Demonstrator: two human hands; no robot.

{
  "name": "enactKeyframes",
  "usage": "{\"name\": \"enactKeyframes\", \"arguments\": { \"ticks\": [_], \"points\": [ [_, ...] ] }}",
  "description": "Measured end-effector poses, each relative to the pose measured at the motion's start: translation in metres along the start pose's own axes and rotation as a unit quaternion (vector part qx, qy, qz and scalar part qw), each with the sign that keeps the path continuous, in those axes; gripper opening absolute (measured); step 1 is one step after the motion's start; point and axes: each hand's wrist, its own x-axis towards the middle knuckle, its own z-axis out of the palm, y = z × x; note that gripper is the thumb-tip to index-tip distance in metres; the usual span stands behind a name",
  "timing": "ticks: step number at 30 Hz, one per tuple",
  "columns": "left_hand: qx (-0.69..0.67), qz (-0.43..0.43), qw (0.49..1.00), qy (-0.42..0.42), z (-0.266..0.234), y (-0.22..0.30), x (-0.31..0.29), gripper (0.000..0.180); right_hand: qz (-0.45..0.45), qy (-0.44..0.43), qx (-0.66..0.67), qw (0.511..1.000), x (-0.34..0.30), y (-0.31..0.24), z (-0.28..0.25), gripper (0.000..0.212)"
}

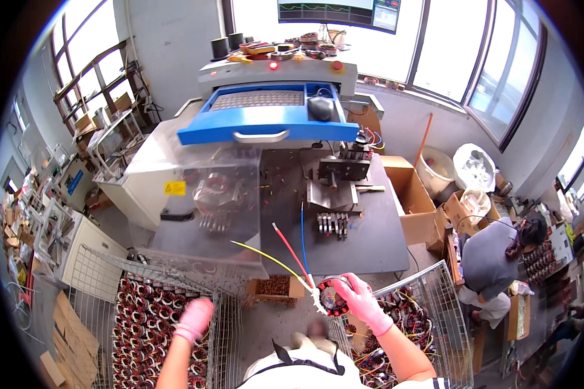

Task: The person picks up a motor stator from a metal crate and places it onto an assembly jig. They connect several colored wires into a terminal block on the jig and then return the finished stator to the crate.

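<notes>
My right hand [360, 301], in a pink glove, grips a motor stator [331, 298] by its right side, in front of the dark worktable. A white-sleeved bundle at the stator's left side fans out into a yellow wire [266, 254], a red wire [288, 246] and a blue wire [303, 236], all pointing up and away. My left hand [196, 318], also gloved in pink, hangs over the right part of the left wire basket [224, 324]. Its fingers are too blurred to read. Stators with red and white parts [150, 330] fill that basket.
On the dark worktable [282, 220] stand a metal fixture [337, 175] and a clear guard panel [220, 207]. A blue drawer [266, 123] juts out above. Another wire basket [448, 311] holds wired stators. Cardboard box [412, 194] right; a person [496, 253] bends farther right.
</notes>
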Motion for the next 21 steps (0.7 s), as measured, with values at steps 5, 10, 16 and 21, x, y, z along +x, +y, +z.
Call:
{"name": "enactKeyframes", "arguments": {
  "ticks": [5,10,16,21],
  "points": [
    [-0.371,0.148,0.911,-0.101,-0.053,0.189,0.013,0.044,-0.029,-0.001,-0.076,0.997,0.062,0.000,-0.037,0.036],
    [-0.643,-0.018,0.765,0.038,-0.111,0.303,0.101,0.036,-0.105,0.013,-0.170,0.980,0.104,0.001,-0.064,0.037],
    [-0.704,0.010,0.708,0.064,-0.062,0.289,0.133,0.028,-0.209,0.057,-0.336,0.917,0.191,0.031,-0.079,0.042],
    [-0.708,0.057,0.703,-0.035,-0.017,0.270,0.151,0.024,-0.200,0.067,-0.353,0.912,0.284,0.048,-0.067,0.052]
  ]
}}
